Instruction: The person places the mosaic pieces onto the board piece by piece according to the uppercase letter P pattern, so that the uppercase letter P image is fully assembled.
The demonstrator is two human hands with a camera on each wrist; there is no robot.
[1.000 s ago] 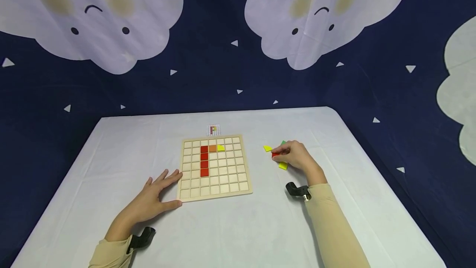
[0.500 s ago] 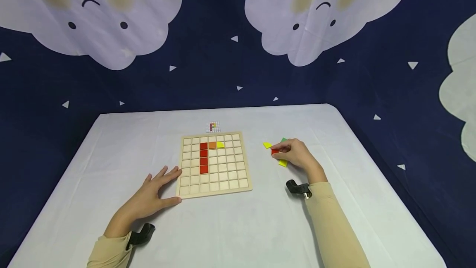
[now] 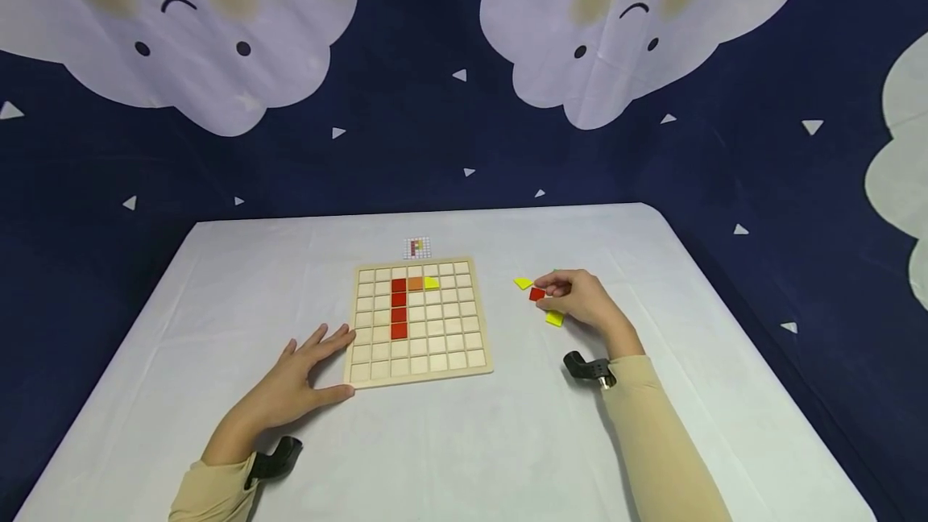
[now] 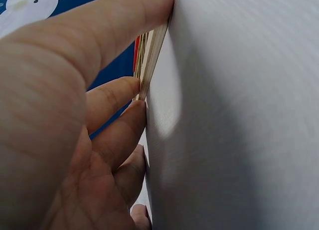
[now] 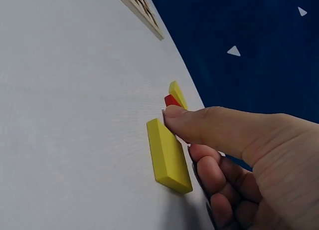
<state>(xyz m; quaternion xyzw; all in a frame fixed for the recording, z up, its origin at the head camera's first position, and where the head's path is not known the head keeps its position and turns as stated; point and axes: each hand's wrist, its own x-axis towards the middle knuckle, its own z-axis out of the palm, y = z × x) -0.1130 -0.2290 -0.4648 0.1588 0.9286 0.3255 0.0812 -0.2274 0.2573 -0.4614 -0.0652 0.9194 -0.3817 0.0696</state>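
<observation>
In the head view my left hand (image 3: 290, 385) rests spread at the left edge of a wooden grid board (image 3: 451, 326), thumb and fingertips touching its rim. On the board sit a column of several red tiles (image 3: 399, 315), an orange tile (image 3: 416, 283) and a yellow tile (image 3: 431, 283) with a curved side. My right hand (image 3: 583, 298) is over loose tiles, thumb and index finger around a loose red tile (image 3: 536, 294) that lies on the table. A yellow tile (image 5: 169, 157) stands out beside my thumb in the right wrist view. The index finger is hidden there.
A small printed grid card (image 3: 416, 248) with a coloured pattern lies behind the board. Another yellow tile (image 3: 523, 283) lies left of the right hand. White cloth covers the table (image 3: 435, 457), with a dark blue cloud-printed curtain (image 3: 406, 159) behind it.
My right hand has shifted slightly right, so the red tile shows more fully. A green tile seen earlier is now almost covered by the hand. My left hand has stayed at the board.
</observation>
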